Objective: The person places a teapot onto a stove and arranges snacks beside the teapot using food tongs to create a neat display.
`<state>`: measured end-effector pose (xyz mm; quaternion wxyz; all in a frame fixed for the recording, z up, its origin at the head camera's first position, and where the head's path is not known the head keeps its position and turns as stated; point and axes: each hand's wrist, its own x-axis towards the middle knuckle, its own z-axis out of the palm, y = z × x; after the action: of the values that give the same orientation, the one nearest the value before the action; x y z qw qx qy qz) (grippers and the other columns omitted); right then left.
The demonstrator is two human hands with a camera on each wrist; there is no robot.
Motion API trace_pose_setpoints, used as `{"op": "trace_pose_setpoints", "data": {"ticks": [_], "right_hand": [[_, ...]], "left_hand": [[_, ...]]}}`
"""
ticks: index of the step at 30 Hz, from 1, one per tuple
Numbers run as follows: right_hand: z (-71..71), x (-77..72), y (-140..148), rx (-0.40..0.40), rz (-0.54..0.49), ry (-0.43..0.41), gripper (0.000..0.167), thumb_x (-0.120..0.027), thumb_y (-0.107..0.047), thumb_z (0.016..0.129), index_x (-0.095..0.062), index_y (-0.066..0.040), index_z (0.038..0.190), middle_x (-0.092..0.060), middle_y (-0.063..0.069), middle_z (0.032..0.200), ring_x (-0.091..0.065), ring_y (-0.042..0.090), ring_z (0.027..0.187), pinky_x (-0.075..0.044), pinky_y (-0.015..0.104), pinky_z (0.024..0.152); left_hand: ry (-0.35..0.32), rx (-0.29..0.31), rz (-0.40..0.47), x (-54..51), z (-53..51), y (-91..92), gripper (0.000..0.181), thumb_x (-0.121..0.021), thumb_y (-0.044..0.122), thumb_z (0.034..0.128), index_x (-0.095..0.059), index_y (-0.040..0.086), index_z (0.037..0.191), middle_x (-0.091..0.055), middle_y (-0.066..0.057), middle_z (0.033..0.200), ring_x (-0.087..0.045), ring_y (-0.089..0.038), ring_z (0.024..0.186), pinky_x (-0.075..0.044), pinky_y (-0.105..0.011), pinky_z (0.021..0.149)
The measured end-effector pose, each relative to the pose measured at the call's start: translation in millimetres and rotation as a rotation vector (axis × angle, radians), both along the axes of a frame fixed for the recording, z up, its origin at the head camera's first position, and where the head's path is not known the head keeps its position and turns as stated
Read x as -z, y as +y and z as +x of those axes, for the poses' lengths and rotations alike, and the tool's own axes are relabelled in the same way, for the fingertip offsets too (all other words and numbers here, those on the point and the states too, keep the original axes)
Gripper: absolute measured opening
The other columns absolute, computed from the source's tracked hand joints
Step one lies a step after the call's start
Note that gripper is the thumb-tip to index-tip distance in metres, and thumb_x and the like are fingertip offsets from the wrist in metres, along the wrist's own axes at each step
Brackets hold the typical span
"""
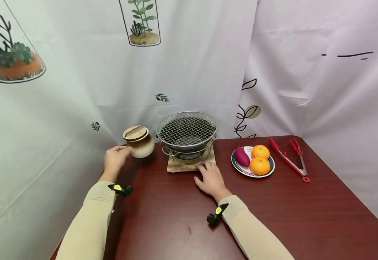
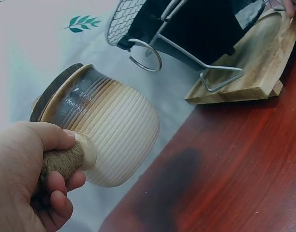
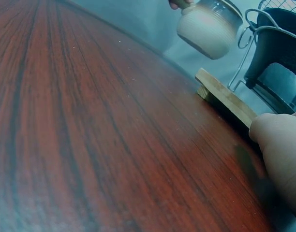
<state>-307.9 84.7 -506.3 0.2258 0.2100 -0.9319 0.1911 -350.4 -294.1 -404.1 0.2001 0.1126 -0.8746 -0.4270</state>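
Note:
My left hand (image 1: 115,160) grips the twine-wrapped side handle (image 2: 66,162) of a ribbed ceramic pot (image 1: 141,147), brown above and cream below. A wooden lid (image 1: 136,133) covers the pot. The pot hangs slightly above the table, its shadow on the wood below in the left wrist view. To its right stands a round tabletop charcoal grill (image 1: 189,153) with a wire mesh grate (image 1: 188,130) on top. The grill sits on a wooden board (image 1: 172,167). My right hand (image 1: 211,180) rests its fingertips on the board's front edge, with the thumb spread out to the left.
A plate (image 1: 247,173) to the right holds a purple sweet potato (image 1: 242,157) and two oranges (image 1: 260,166). Red-tipped tongs (image 1: 291,162) lie spread beyond it. A white printed curtain (image 1: 195,72) hangs behind the dark red table (image 1: 169,213).

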Motion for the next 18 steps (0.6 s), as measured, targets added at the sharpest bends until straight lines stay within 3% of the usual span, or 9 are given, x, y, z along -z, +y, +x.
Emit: {"op": "trace_pose_setpoints", "data": {"ticks": [2,5,12,18], "right_hand": [[0.8,0.8,-0.7,-0.003,0.001,-0.002,0.04,-0.07,-0.033,0.09,-0.069,-0.013,0.124,-0.058,0.011,0.125,-0.052,0.033,0.119,-0.039,0.05,0.105],[0.9,1.5,-1.1,0.002,0.008,-0.003,0.039,-0.07,-0.033,0.09,-0.069,-0.014,0.124,-0.058,0.01,0.125,-0.052,0.033,0.119,-0.039,0.049,0.105],[0.1,3.0,-0.6,0.009,0.012,-0.005,0.039,-0.07,-0.032,0.09,-0.069,-0.014,0.124,-0.058,0.011,0.125,-0.052,0.034,0.12,-0.038,0.049,0.107],[0.2,0.6,0.1,0.008,0.008,-0.004,0.038,-0.069,-0.032,0.09,-0.069,-0.013,0.124,-0.058,0.011,0.125,-0.052,0.034,0.12,-0.038,0.05,0.106]], "left_hand": [[0.003,-0.005,-0.006,-1.3,0.5,-1.0,0.038,-0.077,0.033,0.0863,-0.077,0.006,0.112,-0.076,-0.009,0.102,-0.065,-0.02,0.093,-0.047,-0.028,0.08],[0.003,-0.008,-0.004,-4.3,0.4,-2.2,0.038,-0.077,0.032,0.0858,-0.077,0.005,0.113,-0.076,-0.009,0.1,-0.066,-0.019,0.09,-0.048,-0.028,0.08],[0.028,0.004,0.026,-16.0,-1.6,-3.3,0.038,-0.077,0.03,0.0854,-0.076,0.004,0.113,-0.071,0.013,0.071,-0.063,-0.002,0.066,-0.047,-0.019,0.065],[0.036,0.017,0.05,-29.2,-0.2,-1.8,0.039,-0.077,0.03,0.0863,-0.076,0.003,0.114,-0.066,0.021,0.067,-0.063,0.0,0.064,-0.048,-0.018,0.06]]}}
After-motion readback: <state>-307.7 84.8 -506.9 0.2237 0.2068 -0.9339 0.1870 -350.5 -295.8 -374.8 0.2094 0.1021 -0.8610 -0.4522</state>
